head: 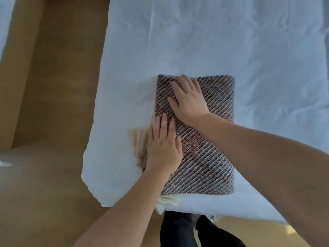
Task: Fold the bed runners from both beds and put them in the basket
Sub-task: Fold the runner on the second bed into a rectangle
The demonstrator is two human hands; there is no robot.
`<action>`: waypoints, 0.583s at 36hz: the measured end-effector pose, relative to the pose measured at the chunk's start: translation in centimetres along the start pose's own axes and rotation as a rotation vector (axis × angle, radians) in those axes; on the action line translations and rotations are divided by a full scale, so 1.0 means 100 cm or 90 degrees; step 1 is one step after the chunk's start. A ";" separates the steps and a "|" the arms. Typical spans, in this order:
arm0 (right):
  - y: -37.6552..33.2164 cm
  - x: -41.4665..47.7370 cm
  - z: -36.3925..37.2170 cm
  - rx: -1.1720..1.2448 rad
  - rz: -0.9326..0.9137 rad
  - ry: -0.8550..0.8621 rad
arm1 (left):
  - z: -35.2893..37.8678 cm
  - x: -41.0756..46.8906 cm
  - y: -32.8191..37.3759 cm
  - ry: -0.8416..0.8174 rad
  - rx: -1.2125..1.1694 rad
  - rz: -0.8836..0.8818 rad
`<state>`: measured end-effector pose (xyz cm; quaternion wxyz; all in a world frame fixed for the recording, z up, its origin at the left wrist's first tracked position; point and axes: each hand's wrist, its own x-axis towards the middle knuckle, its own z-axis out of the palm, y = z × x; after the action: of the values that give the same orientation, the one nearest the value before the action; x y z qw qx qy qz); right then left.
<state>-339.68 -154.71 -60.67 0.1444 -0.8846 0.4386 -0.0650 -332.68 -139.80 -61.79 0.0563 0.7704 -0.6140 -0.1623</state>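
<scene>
A folded bed runner (pixel 211 150), woven in dark, white and red diagonal threads with cream fringe at its left and near edges, lies on the white bed (pixel 231 41) near the bed's left corner. My left hand (pixel 163 145) lies flat on the runner's left edge, fingers straight, partly over the fringe. My right hand (pixel 188 98) lies flat on the runner's far left part, fingers spread and pointing left. Both hands press on the cloth. No basket is in view.
Tan floor (pixel 49 175) runs along the bed's left side and near edge. The white edge of a second bed (pixel 4 24) shows at the far left. My dark trouser legs (pixel 179 229) stand against the near bed edge.
</scene>
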 end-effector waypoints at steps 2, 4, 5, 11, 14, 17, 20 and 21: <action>0.019 -0.012 0.001 -0.084 0.014 -0.115 | 0.004 0.014 -0.001 -0.033 0.033 0.025; 0.041 -0.024 0.002 -0.132 0.053 -0.152 | 0.007 0.029 -0.005 -0.041 0.041 0.030; 0.050 -0.029 0.003 -0.148 0.072 -0.160 | 0.009 0.036 -0.007 -0.039 0.041 0.037; 0.086 -0.032 0.009 -0.151 0.177 -0.151 | 0.015 0.070 -0.010 -0.055 0.048 0.072; 0.096 -0.025 0.009 -0.126 0.235 -0.145 | 0.014 0.091 -0.011 -0.059 0.058 0.074; 0.089 -0.030 0.010 -0.121 0.246 -0.130 | 0.016 0.096 -0.012 -0.062 0.060 0.071; 0.072 -0.055 0.012 -0.099 0.259 -0.122 | 0.016 0.090 -0.013 -0.066 0.053 0.069; 0.065 -0.067 0.013 -0.088 0.264 -0.123 | 0.015 0.088 -0.013 -0.068 0.050 0.067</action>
<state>-348.36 -152.89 -63.89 0.1352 -0.7855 0.5984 0.0813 -330.25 -147.87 -65.13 0.0015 0.7287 -0.6618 -0.1760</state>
